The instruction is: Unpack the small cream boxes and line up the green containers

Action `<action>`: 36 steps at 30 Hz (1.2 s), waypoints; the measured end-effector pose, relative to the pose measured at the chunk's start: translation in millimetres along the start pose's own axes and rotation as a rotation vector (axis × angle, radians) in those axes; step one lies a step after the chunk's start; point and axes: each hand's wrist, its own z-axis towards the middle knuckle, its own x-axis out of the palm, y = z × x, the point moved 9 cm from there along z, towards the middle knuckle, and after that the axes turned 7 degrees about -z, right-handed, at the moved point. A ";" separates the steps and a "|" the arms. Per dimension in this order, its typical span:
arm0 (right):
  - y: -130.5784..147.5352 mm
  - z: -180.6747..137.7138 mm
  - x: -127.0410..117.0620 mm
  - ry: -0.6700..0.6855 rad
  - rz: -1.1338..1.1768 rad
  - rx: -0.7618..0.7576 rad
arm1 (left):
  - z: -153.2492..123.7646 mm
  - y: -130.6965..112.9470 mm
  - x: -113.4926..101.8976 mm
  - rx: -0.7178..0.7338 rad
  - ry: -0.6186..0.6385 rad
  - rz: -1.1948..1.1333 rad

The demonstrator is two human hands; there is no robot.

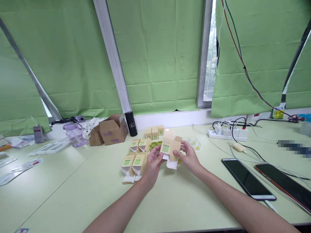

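Between both hands is a small tan cardboard box [173,149] with a green window, its white end flaps hanging loose. My left hand [153,161] grips its left side, thumb on the front. On the right side, my right hand [189,158] pinches the box with the thumb across its face. Several similar boxes [134,163] with loose flaps stand just left of my left hand. Closed tan boxes [155,132] sit farther back. Small green items [155,144] are partly hidden behind my left hand, and clear round containers [194,143] lie beyond my right hand.
At the back stand an opened brown carton [113,132], a black cylinder [131,124] and a purple bottle [75,135]. To the right are a power strip [228,133] with cables, a phone [247,179] and a second dark phone [284,184]. White trays [51,146] lie left.
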 end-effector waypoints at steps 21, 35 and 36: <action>6.3 2.2 -11.0 -0.098 -0.141 -0.112 | -7.0 -34.4 10.3 0.260 0.004 0.317; 16.4 -6.2 -22.4 -0.169 -0.242 -0.209 | -36.4 -71.8 36.4 0.822 0.028 0.939; 17.0 -6.2 -22.5 -0.171 -0.249 -0.210 | -36.8 -71.7 36.7 0.834 0.029 0.954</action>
